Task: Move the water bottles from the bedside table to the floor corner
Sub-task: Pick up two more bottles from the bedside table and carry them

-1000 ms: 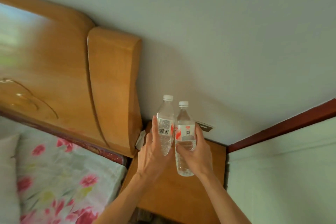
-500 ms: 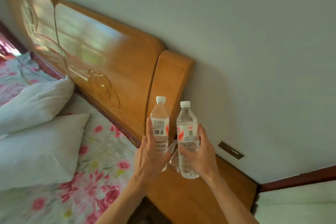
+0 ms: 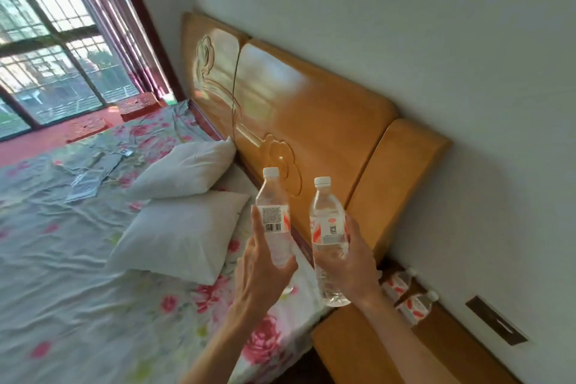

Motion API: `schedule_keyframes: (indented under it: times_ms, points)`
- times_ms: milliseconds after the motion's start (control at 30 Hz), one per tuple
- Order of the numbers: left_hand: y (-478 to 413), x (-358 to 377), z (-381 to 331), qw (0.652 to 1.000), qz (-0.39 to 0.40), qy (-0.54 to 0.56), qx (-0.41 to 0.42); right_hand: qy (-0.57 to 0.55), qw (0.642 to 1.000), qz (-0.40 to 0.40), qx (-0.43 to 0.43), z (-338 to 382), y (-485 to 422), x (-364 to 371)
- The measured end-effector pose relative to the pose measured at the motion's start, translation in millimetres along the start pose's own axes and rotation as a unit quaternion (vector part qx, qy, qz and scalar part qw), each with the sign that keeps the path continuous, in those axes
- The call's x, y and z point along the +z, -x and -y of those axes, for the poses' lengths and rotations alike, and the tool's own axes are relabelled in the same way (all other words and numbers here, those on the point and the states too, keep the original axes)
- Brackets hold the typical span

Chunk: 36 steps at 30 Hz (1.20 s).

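Note:
I hold two clear water bottles with white caps and red-and-white labels up in front of me. My left hand (image 3: 260,271) grips the left bottle (image 3: 274,215) round its lower half, barcode facing me. My right hand (image 3: 353,268) grips the right bottle (image 3: 327,227) the same way. Both bottles are upright and lifted above the bed's edge. On the wooden bedside table (image 3: 349,343) at the lower right, two more bottles (image 3: 405,296) lie on their sides against the wall.
A bed with a flowered sheet (image 3: 93,290) and two white pillows (image 3: 184,227) fills the left. The wooden headboard (image 3: 311,121) runs along the white wall. A barred window (image 3: 46,50) and red floor (image 3: 46,140) lie beyond. A dark wall plate (image 3: 495,324) sits above the table.
The view has swung left from the bedside table toward the bed and window. Both hands carried the bottles along, and the bottles are now slightly further apart.

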<state>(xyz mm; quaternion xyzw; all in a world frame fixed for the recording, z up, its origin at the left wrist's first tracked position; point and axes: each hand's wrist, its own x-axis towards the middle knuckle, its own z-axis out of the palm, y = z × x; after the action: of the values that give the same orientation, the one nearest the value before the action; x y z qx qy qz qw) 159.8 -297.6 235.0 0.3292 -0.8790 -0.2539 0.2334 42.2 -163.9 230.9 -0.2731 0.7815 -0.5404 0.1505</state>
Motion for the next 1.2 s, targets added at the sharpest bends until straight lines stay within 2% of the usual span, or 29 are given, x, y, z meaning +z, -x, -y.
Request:
schedule_keyframes:
  times_ms: [400, 567, 900, 1200]
  points:
    - [48, -124, 103, 0.985, -0.108, -0.035, -0.127, -0.005, 0.989, 0.116, -0.093, 92, 22, 143]
    - [84, -181, 155, 0.975, -0.129, -0.047, -0.177, 0.012, 0.984, 0.148, -0.097, 127, 49, 213]
    - [160, -292, 249, 0.939, -0.192, -0.070, -0.278, 0.015, 0.964, 0.216, -0.154, 194, 126, 347]
    - [238, -367, 312, 0.893, -0.284, -0.083, -0.338, 0.020, 0.927, 0.308, -0.213, 241, 193, 445]
